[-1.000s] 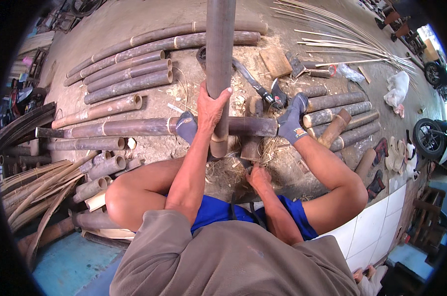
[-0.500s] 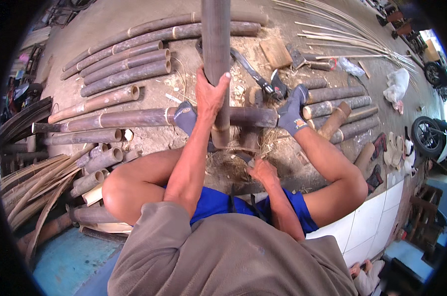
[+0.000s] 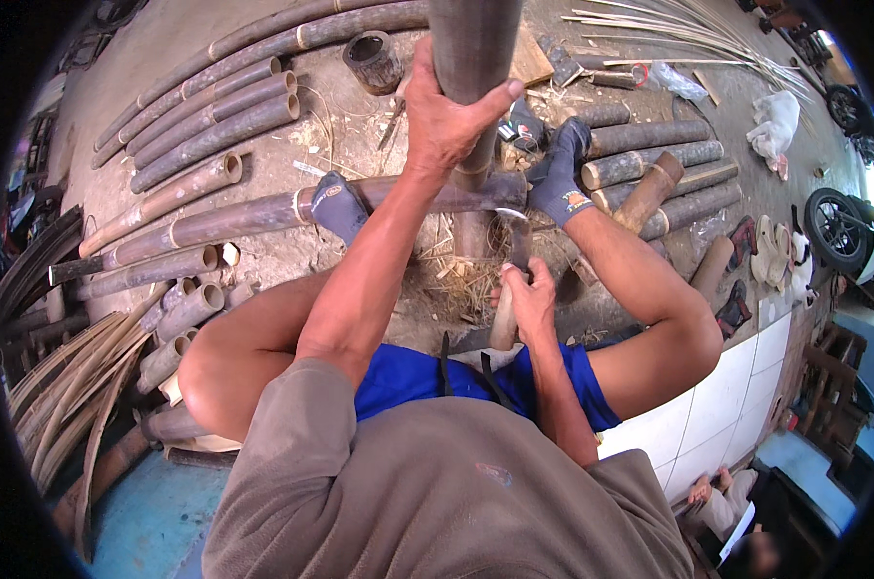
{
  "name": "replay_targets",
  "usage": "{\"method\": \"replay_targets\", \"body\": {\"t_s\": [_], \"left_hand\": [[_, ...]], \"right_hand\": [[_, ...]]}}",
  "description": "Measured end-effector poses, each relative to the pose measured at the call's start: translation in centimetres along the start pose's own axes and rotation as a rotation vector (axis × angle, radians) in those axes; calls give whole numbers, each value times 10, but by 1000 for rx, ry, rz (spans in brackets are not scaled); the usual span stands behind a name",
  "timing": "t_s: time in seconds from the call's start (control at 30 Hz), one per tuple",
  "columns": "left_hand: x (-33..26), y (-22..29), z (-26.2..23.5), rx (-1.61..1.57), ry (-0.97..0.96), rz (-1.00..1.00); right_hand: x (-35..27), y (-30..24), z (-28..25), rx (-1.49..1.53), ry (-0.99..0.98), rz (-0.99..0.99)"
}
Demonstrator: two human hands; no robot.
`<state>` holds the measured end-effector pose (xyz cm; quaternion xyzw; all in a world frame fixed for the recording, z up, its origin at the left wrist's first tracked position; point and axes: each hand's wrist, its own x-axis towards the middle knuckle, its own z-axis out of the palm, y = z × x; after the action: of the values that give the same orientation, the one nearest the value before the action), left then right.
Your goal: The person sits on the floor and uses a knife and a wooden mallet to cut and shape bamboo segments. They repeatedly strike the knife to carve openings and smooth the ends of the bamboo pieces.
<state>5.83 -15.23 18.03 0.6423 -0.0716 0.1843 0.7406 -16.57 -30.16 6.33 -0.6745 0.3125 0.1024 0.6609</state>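
Note:
My left hand [image 3: 446,111] is wrapped round a thick brown bamboo pole [image 3: 473,43] that stands roughly upright and runs out of the top of the picture. Its lower end meets a long bamboo pole [image 3: 234,224] lying crosswise under my socked feet; whether it rests on that pole I cannot tell. In my right hand [image 3: 529,294] is a knife [image 3: 517,241] with a dark, hook-tipped blade and a pale wooden handle [image 3: 502,323]. The blade points away from me, close to the lying pole's right end. Below that pole, a short wooden block [image 3: 472,238] stands among shavings.
Cut bamboo lengths [image 3: 215,121] lie at the far left and more [image 3: 649,140] at the right. Split strips [image 3: 75,386] are piled near left; thin sticks [image 3: 688,29] lie far right. A hollow bamboo piece [image 3: 372,64] stands beyond my left hand. Another person's hands [image 3: 712,484] show lower right.
The upright bamboo has moved right and away from me, with its lower end now at the lying pole. My right hand has lifted the knife, whose blade now shows clearly. The view has shifted slightly.

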Motion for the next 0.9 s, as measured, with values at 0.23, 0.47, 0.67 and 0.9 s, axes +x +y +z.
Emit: {"method": "replay_targets", "body": {"t_s": [0.23,0.47,0.67,0.9], "left_hand": [[-13,-13,11,60,-78,7],[-16,-21,9,64,-76,8],[-18,-13,9,25,-77,-31],[-23,-27,4,112,-60,8]], "right_hand": [[1,-8,-2,123,-52,6],[-3,-17,6,136,-41,50],[27,5,1,-523,55,-273],[60,-44,45,-873,94,-455]]}}
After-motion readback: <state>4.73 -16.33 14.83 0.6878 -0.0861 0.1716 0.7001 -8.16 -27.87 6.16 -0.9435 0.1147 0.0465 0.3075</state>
